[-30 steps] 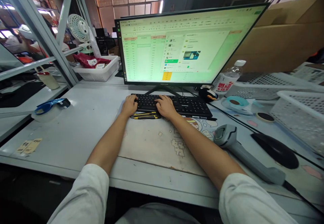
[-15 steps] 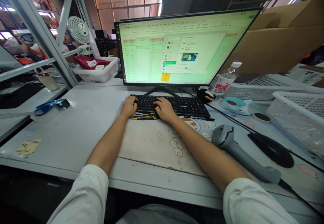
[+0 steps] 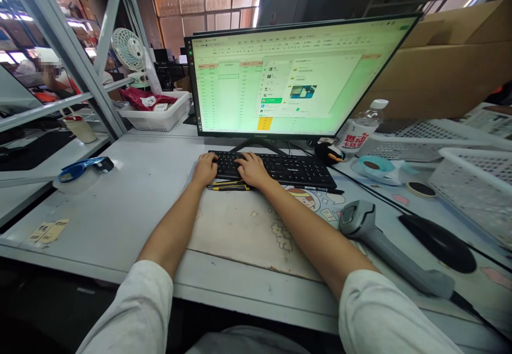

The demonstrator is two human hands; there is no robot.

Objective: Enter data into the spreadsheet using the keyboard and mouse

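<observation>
Both hands rest at a black keyboard [image 3: 296, 169] in front of a monitor [image 3: 228, 98]. On the keyboard's left end lies my left hand [image 3: 205, 169], palm down, fingers stretched over the keys and holding nothing. My right hand [image 3: 253, 170] is close beside it, fingers spread on the keys left of the middle. Black-and-yellow utility knives [image 3: 230, 186] lie along the keyboard's front edge, just below the hands. A spreadsheet and a chat window show on the screen.
To the right are a grey barcode scanner [image 3: 392, 242], a black mouse [image 3: 438, 242], a plastic bottle [image 3: 362, 127] and white baskets [image 3: 476, 183]. A blue tape dispenser [image 3: 86, 170] sits at left. A white basket [image 3: 154, 117] stands behind it. Another person [image 3: 50, 71] is at far left.
My right hand has shifted slightly left along the keys. The left hand stays on the keyboard's left end. The whole view has moved a little, so things appear slightly farther right.
</observation>
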